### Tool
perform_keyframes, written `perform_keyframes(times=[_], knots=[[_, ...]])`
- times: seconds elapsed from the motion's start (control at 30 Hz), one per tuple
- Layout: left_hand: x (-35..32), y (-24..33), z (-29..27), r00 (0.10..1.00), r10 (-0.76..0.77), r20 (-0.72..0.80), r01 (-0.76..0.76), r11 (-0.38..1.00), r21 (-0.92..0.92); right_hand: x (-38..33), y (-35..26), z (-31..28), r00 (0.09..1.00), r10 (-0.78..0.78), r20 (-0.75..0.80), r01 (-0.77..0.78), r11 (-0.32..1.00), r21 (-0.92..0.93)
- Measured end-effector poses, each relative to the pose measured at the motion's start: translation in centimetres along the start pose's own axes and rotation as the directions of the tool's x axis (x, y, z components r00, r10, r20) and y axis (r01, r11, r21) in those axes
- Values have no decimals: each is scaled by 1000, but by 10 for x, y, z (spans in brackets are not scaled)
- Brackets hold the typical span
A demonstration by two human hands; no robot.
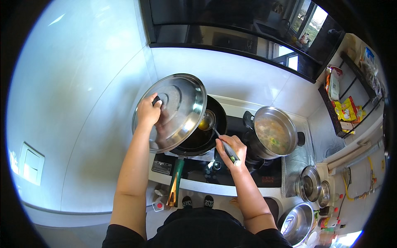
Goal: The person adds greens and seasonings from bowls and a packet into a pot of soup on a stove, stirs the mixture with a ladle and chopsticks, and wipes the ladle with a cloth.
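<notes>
My left hand (149, 110) is closed round the dark knob of a large steel lid (182, 120), holding it tilted over the left part of a black wok (221, 113). My right hand (231, 149) grips the dark grey handle of a steel ladle (210, 118). The ladle's bowl is inside the wok, with some yellowish liquid in it. Part of the wok's inside is hidden by the lid. The wok's green and gold handle (176, 182) points toward me.
A steel pot (271, 132) of cloudy soup with green bits stands on the right of the black cooktop (264, 175). A range hood (231, 41) hangs above. At right are a rack of packets (347, 109), steel bowls (310, 184) and a large basin (297, 223).
</notes>
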State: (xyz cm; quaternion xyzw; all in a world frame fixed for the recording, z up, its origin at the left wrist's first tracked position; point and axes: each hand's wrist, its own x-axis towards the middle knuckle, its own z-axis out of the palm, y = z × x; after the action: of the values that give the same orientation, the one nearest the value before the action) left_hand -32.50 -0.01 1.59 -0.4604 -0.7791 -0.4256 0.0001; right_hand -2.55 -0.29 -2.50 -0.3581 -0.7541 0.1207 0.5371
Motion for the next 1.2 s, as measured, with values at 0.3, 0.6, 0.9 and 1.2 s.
perform_keyframes(times=[0.3, 0.6, 0.9, 1.2], knots=[[1, 2, 6, 1000, 6, 18, -6, 1000, -11, -8, 10, -1, 994, 97, -51, -95, 995, 40], [0, -3, 8, 999, -10, 34, 10, 1000, -18, -7, 2, -8, 753, 652, 89, -644, 700, 308], [-1, -6, 11, 999, 18, 50, -17, 1000, -23, -2, 2, -20, 812, 579, 80, -583, 795, 165], [-6, -8, 23, 997, 15, 75, -12, 999, -38, 10, -13, -49, 751, 660, 5, -650, 737, 187]])
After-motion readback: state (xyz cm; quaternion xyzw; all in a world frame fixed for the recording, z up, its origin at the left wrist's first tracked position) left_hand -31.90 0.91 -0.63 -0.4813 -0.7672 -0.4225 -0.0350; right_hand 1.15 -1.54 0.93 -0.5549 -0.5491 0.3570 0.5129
